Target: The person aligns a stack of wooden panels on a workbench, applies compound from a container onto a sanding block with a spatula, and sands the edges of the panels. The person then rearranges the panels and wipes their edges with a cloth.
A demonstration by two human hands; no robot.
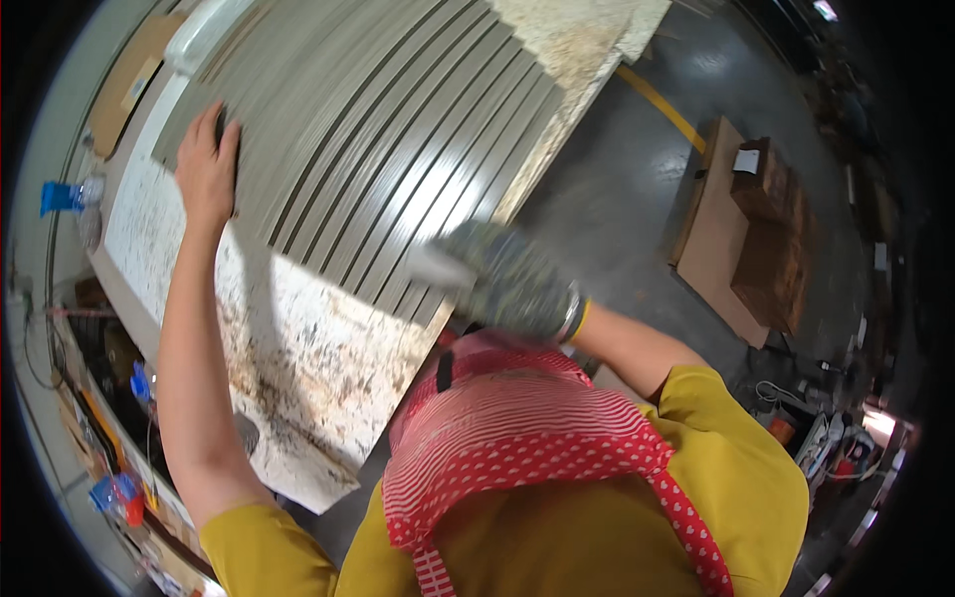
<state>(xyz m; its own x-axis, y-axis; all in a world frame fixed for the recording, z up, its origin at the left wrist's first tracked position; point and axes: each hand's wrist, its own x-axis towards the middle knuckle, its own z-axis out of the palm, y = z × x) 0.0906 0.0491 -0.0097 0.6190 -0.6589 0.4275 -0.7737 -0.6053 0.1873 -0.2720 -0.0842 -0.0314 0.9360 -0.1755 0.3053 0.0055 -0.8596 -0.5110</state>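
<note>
One apron (527, 428): red and white, striped and heart-patterned, worn over a mustard-yellow shirt (751, 448).
Right hand (507, 284): in a camouflage-patterned glove, blurred, at the near ends of the long grey strips (298, 109), by the right edge of the worktable (318, 343); I cannot tell how its fingers stand, nor whether the pale grey patch (438, 267) at its front is a held piece or part of the glove.
Grey strips: side by side on the worktable, dark gaps between those toward the right, light glinting off their surface.
Worktable top: white, with brown scuffs and speckles, showing before and beyond the strips.
Left hand (204, 174): bare, resting at the strips' left side, fingers extended and close together, thumb set apart.
Cardboard piece (117, 109): brown, flat, beyond the worktable's left edge.
Floor (617, 189): grey, crossed by a yellow line (665, 107).
Cardboard boxes (771, 249): brown, on the right, well apart from both hands.
</note>
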